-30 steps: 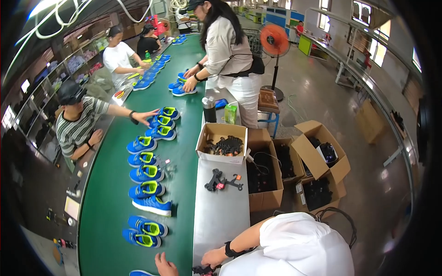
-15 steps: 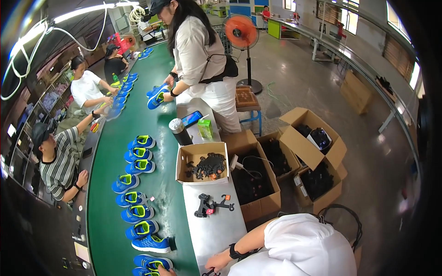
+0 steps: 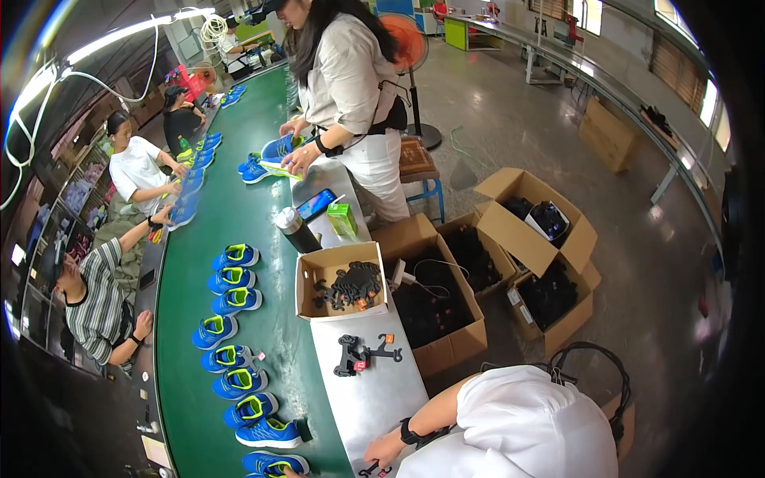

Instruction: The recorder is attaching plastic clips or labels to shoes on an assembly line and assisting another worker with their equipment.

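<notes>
At the lower edge, my right hand [image 3: 386,449] pinches a small black plastic shoe hanger [image 3: 371,468] on the metal side table [image 3: 351,414]. Only a sliver of my left hand [image 3: 293,474] shows, closed at the collar of the nearest blue sneaker [image 3: 267,463]; most of it is cut off by the frame. Beyond, a row of blue sneakers with lime linings [image 3: 239,382] runs along the green conveyor belt [image 3: 179,382]. More black hangers [image 3: 348,356] with small red and orange tags lie on the metal table.
A shallow carton [image 3: 341,315] of black hangers stands on the side table, beside a dark flask [image 3: 297,233], a phone [image 3: 315,204] and a green box [image 3: 342,219]. Large cartons [image 3: 446,350] sit on the floor at right. Ahead, a co-worker [image 3: 343,95] handles a sneaker; others sit across the belt.
The whole view has shifted slightly. My right hand now shows more of the hanger, and my left hand has sunk toward the lower edge. The co-worker ahead has tilted a sneaker sole-outward.
</notes>
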`<state>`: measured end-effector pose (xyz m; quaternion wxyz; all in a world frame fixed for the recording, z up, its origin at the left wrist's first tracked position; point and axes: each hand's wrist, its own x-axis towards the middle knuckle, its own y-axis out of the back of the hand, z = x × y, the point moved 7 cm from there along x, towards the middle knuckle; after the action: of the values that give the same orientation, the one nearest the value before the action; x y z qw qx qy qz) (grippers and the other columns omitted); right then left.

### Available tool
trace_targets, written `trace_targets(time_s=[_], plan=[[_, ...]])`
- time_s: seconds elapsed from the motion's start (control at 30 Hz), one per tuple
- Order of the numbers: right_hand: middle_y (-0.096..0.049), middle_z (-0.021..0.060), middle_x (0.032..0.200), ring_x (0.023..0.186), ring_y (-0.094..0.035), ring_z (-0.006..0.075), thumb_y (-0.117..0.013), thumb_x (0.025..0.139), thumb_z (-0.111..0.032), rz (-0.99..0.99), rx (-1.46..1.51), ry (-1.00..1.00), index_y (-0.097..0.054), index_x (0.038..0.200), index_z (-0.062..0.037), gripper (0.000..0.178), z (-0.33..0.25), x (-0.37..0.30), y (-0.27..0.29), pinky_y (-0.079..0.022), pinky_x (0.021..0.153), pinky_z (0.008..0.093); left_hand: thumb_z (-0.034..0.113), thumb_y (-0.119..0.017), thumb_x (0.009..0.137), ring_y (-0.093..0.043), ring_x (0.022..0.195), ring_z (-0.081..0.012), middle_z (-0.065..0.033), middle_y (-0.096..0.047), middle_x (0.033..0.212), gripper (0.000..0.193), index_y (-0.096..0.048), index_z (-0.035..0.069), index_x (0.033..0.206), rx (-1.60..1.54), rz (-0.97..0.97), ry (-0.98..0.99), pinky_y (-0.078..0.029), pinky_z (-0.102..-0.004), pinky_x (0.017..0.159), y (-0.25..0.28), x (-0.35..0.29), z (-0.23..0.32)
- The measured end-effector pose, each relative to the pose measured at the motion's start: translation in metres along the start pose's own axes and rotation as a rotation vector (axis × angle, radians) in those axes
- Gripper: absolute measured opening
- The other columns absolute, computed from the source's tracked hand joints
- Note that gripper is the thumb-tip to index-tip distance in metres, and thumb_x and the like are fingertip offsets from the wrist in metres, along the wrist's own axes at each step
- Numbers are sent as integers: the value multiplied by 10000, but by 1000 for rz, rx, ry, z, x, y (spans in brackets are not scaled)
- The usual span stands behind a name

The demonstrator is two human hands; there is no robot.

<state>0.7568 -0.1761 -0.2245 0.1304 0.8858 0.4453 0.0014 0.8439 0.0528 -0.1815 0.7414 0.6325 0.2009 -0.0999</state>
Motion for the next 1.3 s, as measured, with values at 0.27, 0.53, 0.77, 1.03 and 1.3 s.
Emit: trace_targets(time_s=[0.27,0.53,0.77,1.03,1.3], plan=[[-532,144,719,636,-461,242,-597,761,-169,-25,48,-30,-515,819,-1,195,-28,-9,15,-400,597,404,-15,-471,819,-542,1034,-395,-242,-569,1108,391,-484,-34,1209,-178,329,-110,-428,-422,920,4,-20,-14],[-586,61,736,574,-585,126,-473,949,-169,-26,322,-516,-411,1264,-17,355,-36,32,2,-474,497,283,-8,-530,799,-575,1020,-341,-128,-513,1226,343,-529,77,1131,-282,533,-18,-513,-409,801,8,-84,-68],[-604,65,755,555,-591,111,-435,957,-154,-62,428,-463,-399,1273,-13,348,-73,100,-42,-454,477,239,15,-605,761,-583,1027,-315,-75,-503,1263,436,-511,109,1176,-329,469,-1,-514,-401,801,11,-111,-110],[-602,84,760,542,-590,125,-398,964,-133,119,470,-417,-419,1253,13,324,-78,152,-81,-470,464,246,19,-625,776,-618,919,-330,-103,-622,1083,312,-549,85,1071,-650,529,-52,-519,-389,767,-12,-88,-127],[-588,70,719,515,-574,114,-420,968,-138,34,500,-542,-389,1323,25,392,-68,141,-107,-461,441,240,-32,-630,757,-629,880,-314,-108,-630,987,216,-588,51,951,-672,616,-159,-521,-353,733,-11,-93,-128]])
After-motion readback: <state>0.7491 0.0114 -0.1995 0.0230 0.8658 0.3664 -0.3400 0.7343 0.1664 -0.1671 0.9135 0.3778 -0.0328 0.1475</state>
